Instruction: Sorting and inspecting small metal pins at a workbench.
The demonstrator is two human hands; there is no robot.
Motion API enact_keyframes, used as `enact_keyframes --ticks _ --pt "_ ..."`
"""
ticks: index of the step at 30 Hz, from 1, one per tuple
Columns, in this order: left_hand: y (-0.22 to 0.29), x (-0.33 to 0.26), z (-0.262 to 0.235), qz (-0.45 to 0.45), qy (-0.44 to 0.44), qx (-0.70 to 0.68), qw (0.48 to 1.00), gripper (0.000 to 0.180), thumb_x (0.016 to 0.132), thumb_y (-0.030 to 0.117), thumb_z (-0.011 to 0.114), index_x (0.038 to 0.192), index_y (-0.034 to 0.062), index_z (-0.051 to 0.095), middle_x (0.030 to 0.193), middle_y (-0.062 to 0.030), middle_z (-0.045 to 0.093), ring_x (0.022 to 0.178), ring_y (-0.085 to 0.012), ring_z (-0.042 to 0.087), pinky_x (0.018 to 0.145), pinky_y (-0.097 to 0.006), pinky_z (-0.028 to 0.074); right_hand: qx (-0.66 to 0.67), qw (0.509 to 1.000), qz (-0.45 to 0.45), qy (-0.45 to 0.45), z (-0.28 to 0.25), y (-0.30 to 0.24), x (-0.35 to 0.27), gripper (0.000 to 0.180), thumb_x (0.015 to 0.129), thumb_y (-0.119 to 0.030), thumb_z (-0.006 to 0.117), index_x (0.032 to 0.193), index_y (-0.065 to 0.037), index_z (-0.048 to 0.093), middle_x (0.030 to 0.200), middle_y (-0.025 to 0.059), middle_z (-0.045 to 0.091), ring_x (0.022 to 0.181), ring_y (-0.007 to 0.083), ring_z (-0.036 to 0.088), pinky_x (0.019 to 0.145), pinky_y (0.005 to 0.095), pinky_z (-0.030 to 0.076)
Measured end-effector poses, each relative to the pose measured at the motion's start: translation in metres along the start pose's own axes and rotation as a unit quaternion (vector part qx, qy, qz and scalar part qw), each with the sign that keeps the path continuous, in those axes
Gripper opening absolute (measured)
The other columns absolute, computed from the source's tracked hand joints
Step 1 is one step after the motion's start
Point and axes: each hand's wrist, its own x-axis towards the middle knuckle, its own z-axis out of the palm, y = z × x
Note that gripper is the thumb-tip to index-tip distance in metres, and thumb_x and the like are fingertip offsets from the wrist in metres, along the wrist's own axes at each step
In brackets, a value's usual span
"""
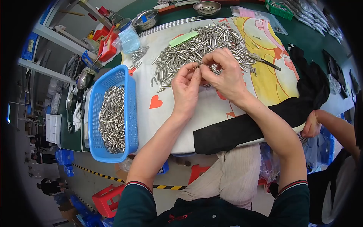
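Note:
My left hand [185, 87] and my right hand [226, 73] meet over the near edge of a large pile of short metal pins [189, 49]. Both are closed, thumb against fingers. Pinched between their fingertips is a small metal pin [198, 66], mostly covered by the fingers. A light green paper slip [183, 39] lies on top of the pile. Right of the pile rests a tool with a dark, narrow end [270, 64]. To my left stands a blue plastic basket [131, 113] holding many similar pins [112, 117].
A printed white and yellow cloth [151, 121] covers the table. Black fabric [230, 134] lies along its near right edge, beside another person's hand [312, 124]. Metal bowls [207, 7], a bagged blue item [129, 39] and a green tray [280, 9] stand farther back.

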Motion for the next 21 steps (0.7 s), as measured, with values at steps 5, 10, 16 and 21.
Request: enact_keyframes --ticks 5,10,16,21 --pt "-0.0015 0.0008 -0.0011 0.003 -0.008 -0.003 1.0 0.017 0.093 0.006 0.051 0.107 -0.0025 0.052 0.085 -0.0075 0.063 0.074 -0.0108 0.062 0.069 -0.024 0.052 -0.009 1.0 -0.013 0.009 0.0004 0.0012 -0.0007 0.01 0.071 -0.008 0.067 0.076 -0.003 0.061 0.075 0.0055 0.058 0.075 0.0223 0.052 0.067 0.0336 0.044" --pt "-0.0008 0.0011 -0.0022 0.005 -0.007 -0.001 1.0 0.017 0.093 0.007 0.051 0.108 -0.0023 0.052 0.085 -0.0077 0.064 0.074 -0.0111 0.062 0.07 -0.025 0.052 -0.008 1.0 -0.008 0.008 -0.0002 0.0005 -0.0002 0.01 0.07 -0.008 0.067 0.076 -0.004 0.061 0.075 0.0057 0.058 0.075 0.0224 0.052 0.067 0.0338 0.044" --pt "-0.0003 0.001 -0.0016 0.0 -0.006 0.004 1.0 0.017 0.093 0.008 0.051 0.107 -0.0014 0.053 0.084 -0.0073 0.064 0.073 -0.0105 0.062 0.069 -0.024 0.052 -0.002 1.0 -0.005 0.004 0.0003 0.0027 -0.0005 0.01 0.07 -0.008 0.067 0.077 -0.004 0.062 0.076 0.0057 0.059 0.076 0.0226 0.053 0.067 0.0338 0.044" --pt "-0.0013 0.0015 -0.0026 -0.003 -0.006 0.012 1.0 0.017 0.093 0.008 0.051 0.107 -0.0015 0.053 0.084 -0.0072 0.064 0.072 -0.0101 0.061 0.067 -0.024 0.051 0.001 1.0 0.004 -0.009 -0.0005 0.0027 -0.0004 0.01 0.071 -0.009 0.067 0.078 -0.004 0.063 0.076 0.0057 0.059 0.076 0.0225 0.053 0.068 0.0338 0.045"
